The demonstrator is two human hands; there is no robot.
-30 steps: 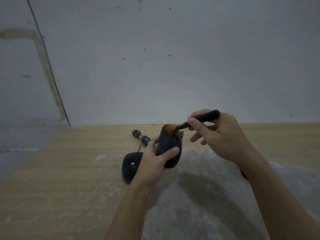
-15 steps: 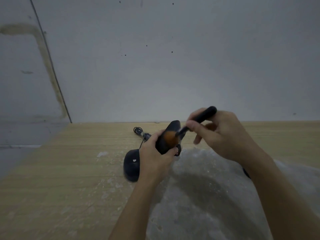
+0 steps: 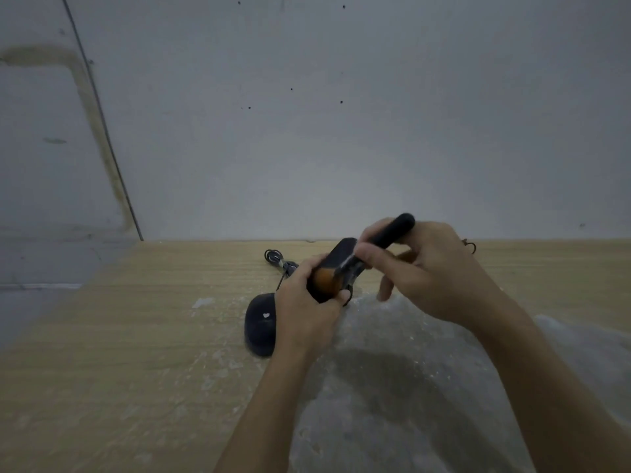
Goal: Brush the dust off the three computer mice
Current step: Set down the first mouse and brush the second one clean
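Note:
My left hand (image 3: 304, 315) grips a black computer mouse (image 3: 341, 256), lifted off the table and tilted up. My right hand (image 3: 433, 271) holds a brush with a black handle (image 3: 392, 232); its orange bristles (image 3: 324, 279) press on the near part of the held mouse. A second black mouse (image 3: 259, 324) with a small white mark lies on the table just left of my left hand. Its coiled cable (image 3: 275, 257) lies behind it. A third mouse is not visible.
The wooden table (image 3: 119, 336) carries a grey dusty patch (image 3: 392, 387) under my arms and white dust flecks near the lying mouse. A grey wall stands right behind the table. The table's left edge runs diagonally at the left.
The brush head has swept from the far top of the held mouse down toward its near end. My left hand has tilted the mouse flatter.

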